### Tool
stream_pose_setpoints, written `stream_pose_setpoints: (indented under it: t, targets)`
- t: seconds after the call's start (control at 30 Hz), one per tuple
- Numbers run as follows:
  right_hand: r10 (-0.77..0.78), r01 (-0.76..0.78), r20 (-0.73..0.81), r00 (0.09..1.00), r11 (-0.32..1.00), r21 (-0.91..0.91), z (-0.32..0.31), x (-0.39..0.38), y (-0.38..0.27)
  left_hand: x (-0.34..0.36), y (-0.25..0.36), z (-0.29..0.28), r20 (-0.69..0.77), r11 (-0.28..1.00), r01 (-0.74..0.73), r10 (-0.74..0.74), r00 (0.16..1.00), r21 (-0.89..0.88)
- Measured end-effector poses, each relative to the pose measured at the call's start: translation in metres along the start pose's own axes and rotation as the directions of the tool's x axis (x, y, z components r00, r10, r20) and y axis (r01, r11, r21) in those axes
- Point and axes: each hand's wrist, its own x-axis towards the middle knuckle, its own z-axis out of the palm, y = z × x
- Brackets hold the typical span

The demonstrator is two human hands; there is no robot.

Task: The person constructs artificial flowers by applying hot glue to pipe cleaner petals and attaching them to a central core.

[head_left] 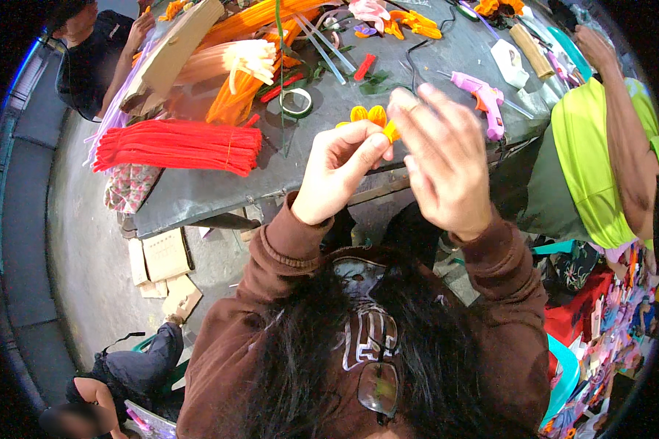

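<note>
Two brown-sleeved hands (339, 170) (450, 161), one pink glue gun (483, 99), one tape roll (309, 103), one red bundle (176, 146)

Narrow lane ahead, cluttered flanks

Bare dark-grey tabletop (326, 99) leaves a lane between the white-and-green tape roll (296, 115) and yellow-orange petal loops (377, 114). Translucent slim sticks (320, 50) obstruct its far end. A thick bundle of red fuzzy stems (176, 146) blocks the left; a pink-and-orange glue gun (490, 99), the right.

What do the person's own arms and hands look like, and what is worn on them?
Both arms wear long brown sleeves with bunched folds, ending in matching brown cuffs near the wrists. The left hand and right hand are ungloved. The right is blurred, so its small details cannot be told.
</note>
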Motion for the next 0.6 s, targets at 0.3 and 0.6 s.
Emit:
stream_pose_setpoints:
  t: [0.3,0.6]
  targets:
    - [0.237,-0.252,0.116,0.964,0.691,0.678,0.022,-0.015,-0.013,-0.003,0.005,0.005,-0.012,0.995,-0.093,0.093,0.996,0.024]
    - [0.285,-0.556,0.532,0.798,0.005,0.831,0.004,0.001,0.019,0.0,0.011,-0.004,0.173,0.936,-0.197,0.151,0.973,0.292]
